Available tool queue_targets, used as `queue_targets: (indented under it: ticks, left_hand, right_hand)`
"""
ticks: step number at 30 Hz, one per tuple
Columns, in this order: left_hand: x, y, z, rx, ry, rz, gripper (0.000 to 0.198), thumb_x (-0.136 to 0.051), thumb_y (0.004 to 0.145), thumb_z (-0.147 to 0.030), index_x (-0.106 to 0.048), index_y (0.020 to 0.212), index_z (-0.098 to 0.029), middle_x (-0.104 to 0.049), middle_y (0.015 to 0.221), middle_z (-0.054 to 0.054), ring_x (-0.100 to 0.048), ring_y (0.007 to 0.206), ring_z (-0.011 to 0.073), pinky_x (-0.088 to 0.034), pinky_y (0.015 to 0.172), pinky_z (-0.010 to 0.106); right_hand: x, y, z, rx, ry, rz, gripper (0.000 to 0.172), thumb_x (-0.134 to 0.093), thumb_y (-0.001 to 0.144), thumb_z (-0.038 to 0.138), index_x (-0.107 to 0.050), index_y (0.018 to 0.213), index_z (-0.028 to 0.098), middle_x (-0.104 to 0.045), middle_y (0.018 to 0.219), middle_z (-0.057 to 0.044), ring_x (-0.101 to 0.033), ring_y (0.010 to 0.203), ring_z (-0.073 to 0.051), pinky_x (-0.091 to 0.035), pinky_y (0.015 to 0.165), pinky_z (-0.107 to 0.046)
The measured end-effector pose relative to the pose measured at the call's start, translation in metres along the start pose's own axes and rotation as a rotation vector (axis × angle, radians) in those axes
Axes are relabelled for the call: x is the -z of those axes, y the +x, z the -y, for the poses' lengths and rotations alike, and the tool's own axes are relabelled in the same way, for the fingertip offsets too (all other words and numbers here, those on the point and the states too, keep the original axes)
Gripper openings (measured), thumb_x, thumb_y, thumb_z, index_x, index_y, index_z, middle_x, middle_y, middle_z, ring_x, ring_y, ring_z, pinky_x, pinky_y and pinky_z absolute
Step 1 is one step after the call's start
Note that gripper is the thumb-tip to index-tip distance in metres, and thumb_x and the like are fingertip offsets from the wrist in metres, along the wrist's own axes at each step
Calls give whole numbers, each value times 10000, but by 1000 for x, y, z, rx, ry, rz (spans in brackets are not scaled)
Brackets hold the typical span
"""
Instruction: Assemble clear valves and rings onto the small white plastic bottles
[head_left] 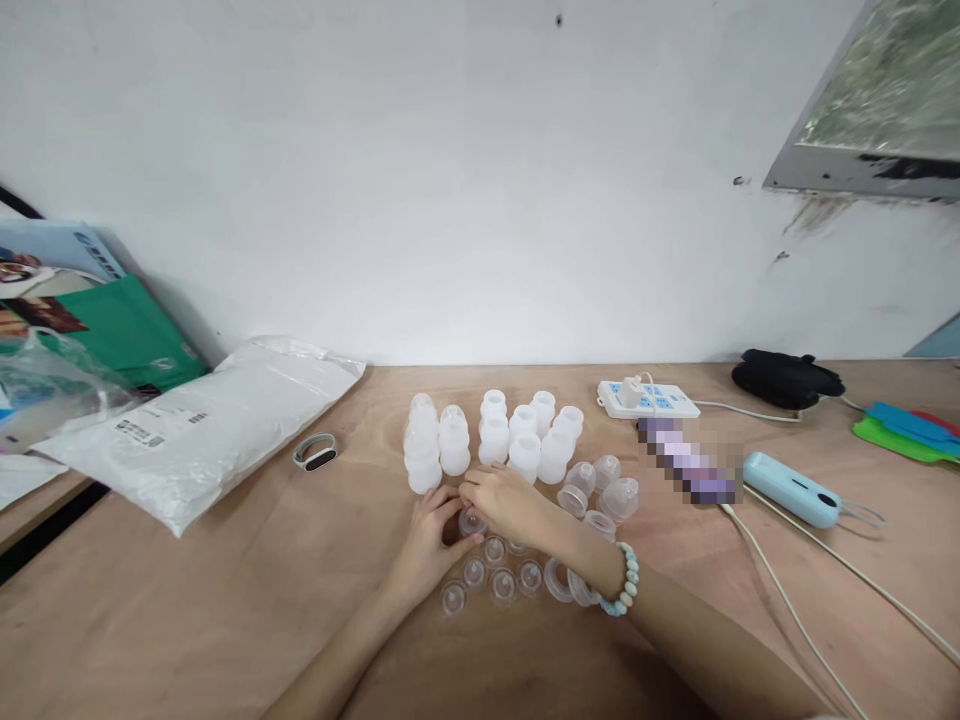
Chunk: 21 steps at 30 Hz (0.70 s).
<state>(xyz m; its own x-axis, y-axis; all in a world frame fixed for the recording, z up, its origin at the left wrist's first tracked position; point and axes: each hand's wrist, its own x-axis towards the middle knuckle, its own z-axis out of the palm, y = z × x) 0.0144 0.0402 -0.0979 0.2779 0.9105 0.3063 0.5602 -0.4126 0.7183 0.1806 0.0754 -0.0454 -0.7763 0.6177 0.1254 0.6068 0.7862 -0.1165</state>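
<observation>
My left hand (429,545) and my right hand (504,500) meet at the middle of the wooden table (225,620), fingers curled together around a small clear plastic cap (472,522). More clear caps (491,580) lie in a loose row just in front of the hands. Behind them stand several white plastic bottles (491,440) in a cluster. Clear dome-shaped pieces (604,490) and clear rings (570,582) lie to the right, partly under my right wrist, which wears a pale bead bracelet (624,585).
A white plastic bag (202,420) lies at the left, with a wristband (315,452) beside it and green and blue packets (112,320) behind. On the right are a power strip (649,398), a black object (784,378), a light blue device (791,488) and cables (810,600).
</observation>
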Motion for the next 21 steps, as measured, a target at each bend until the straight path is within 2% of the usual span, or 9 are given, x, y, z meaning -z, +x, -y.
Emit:
queue_targets:
  ticks: [4,7,11,21]
  left_hand:
    - [2,0,-1,1,-8,20,217,-777,734,-224,-739,948,-225,-704,1035,72,-626,1002,294,-492,912,446]
    - [3,0,-2,6,-10,25,198,-788,726,-215,-739,918,-216,-696,1021,70,-627,995,294,-491,904,439]
    - [2,1,-1,6,-12,29,176,-803,721,-215,-734,883,-208,-693,1001,65,-629,988,294,-486,901,432]
    - [-2,1,4,6,-37,17,240,-808,712,-222,-734,939,-203,-693,1028,77,-612,1015,307,-454,931,461]
  right_hand:
    - [0,-3,-2,-19,11,5,91,-693,871,165,-690,939,105,-704,903,-77,-664,873,-218,-479,787,-322]
    - [-2,-3,-4,-4,13,8,48,-680,866,144,-699,896,111,-707,897,-72,-661,850,-207,-473,756,-307]
    - [-1,-2,-3,28,14,-9,62,-644,870,122,-698,840,124,-710,886,-67,-650,872,-206,-463,761,-304]
    - [11,-8,2,-3,-2,-30,93,-608,874,85,-685,880,137,-709,916,-65,-641,854,-200,-464,749,-308]
